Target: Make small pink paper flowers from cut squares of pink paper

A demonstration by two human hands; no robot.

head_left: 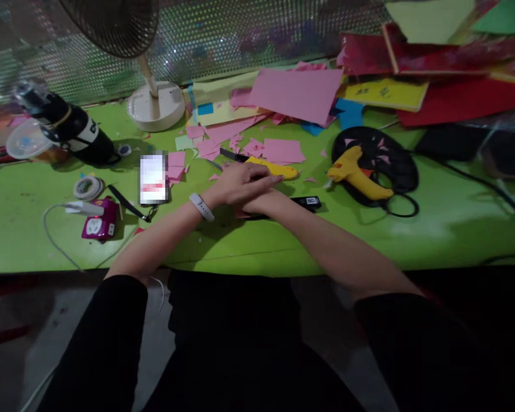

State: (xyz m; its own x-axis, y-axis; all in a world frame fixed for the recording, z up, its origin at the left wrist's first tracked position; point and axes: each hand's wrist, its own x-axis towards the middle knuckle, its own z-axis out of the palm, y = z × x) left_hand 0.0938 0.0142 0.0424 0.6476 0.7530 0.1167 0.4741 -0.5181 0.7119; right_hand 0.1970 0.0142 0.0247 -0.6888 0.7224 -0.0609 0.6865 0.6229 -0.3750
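My left hand lies over my right wrist with its fingers stretched out, and a white band is on its wrist. Most of my right hand is hidden beneath it, so its fingers cannot be made out. Just beyond the hands, a yellow-handled utility knife with a dark blade rests on the green table. By my right wrist, a black object with a white label sticks out from under the arm. Pink paper scraps are scattered behind the knife.
At right, a yellow glue gun rests on a black pad. Stacked coloured paper lies behind. On the left are a phone, a tape roll, a purple power adapter, a black bottle and a fan.
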